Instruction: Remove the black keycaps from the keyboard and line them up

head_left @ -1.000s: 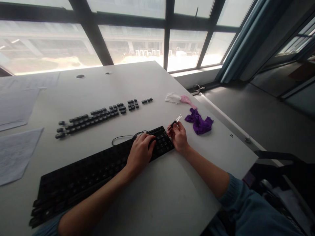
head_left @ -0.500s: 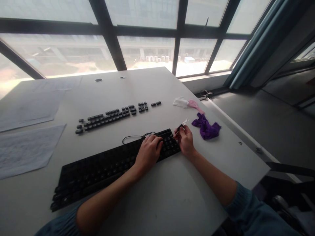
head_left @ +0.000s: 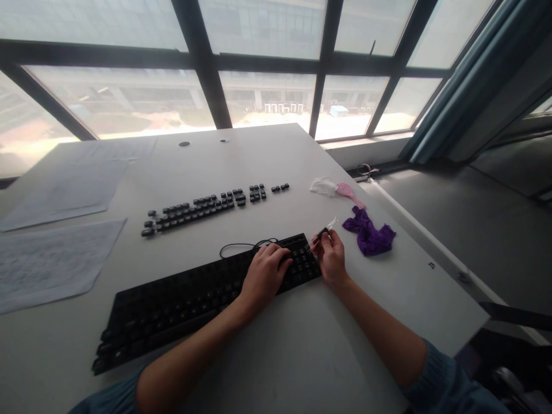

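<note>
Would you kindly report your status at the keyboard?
Left hand on keyboard. Right hand gripping keycap puller at the keyboard's right end. Purple cloth to the right, clear of both hands.

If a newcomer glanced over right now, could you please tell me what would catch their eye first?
Probably the crumpled purple cloth, vivid on the right side of the white desk, nearer than the pink brush. Next come the rows of loose dark keycaps, laid out beyond the black keyboard. At that keyboard's right part, the left hand rests while the right hand holds a small dark tool.
</note>
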Tool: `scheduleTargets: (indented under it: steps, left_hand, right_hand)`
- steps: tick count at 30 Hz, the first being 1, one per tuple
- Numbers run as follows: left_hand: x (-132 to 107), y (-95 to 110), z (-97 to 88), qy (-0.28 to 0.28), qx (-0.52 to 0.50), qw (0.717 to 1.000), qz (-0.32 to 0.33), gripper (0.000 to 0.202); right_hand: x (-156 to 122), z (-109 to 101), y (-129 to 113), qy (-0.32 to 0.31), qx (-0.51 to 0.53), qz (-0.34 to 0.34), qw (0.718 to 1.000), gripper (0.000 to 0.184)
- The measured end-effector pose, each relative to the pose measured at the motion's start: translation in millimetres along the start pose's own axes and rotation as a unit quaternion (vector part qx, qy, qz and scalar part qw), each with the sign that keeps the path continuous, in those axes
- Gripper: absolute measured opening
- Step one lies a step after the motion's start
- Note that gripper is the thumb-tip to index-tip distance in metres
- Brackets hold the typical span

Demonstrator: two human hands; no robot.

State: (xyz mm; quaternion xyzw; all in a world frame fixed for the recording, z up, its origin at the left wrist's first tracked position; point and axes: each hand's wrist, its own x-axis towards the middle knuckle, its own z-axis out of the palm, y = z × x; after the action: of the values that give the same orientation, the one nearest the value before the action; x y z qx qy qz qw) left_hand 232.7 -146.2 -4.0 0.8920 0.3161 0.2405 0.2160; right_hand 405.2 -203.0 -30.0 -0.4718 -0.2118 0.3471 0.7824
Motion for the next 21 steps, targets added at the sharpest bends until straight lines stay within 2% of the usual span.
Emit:
scheduleTargets:
  steps: [7, 13, 16, 21]
  left_hand:
    - [10.0, 2.8, -6.5, -0.026, -0.003, 0.998, -0.058, 0.011]
    - [15.1, 3.2, -9.9, -0.039, 0.014, 0.996, -0.075, 0.011]
    - [17.2, 0.6, -10.2, -0.057, 0.018, 0.996, -0.067, 0.012]
    - [15.8, -3.0, -7.4, -0.063, 0.026, 0.997, -0.018, 0.009]
  right_hand:
    - [0.8, -0.9, 4.4, -0.009, -0.014, -0.003, 1.0, 0.026]
    - [2.3, 1.3, 5.0, -0.017, -0.01, 0.002, 1.0, 0.026]
    - [7.1, 2.8, 3.4, -0.017, -0.019, 0.014, 1.0, 0.028]
    - [23.2, 7.8, 4.3, -0.033, -0.043, 0.01, 0.998, 0.028]
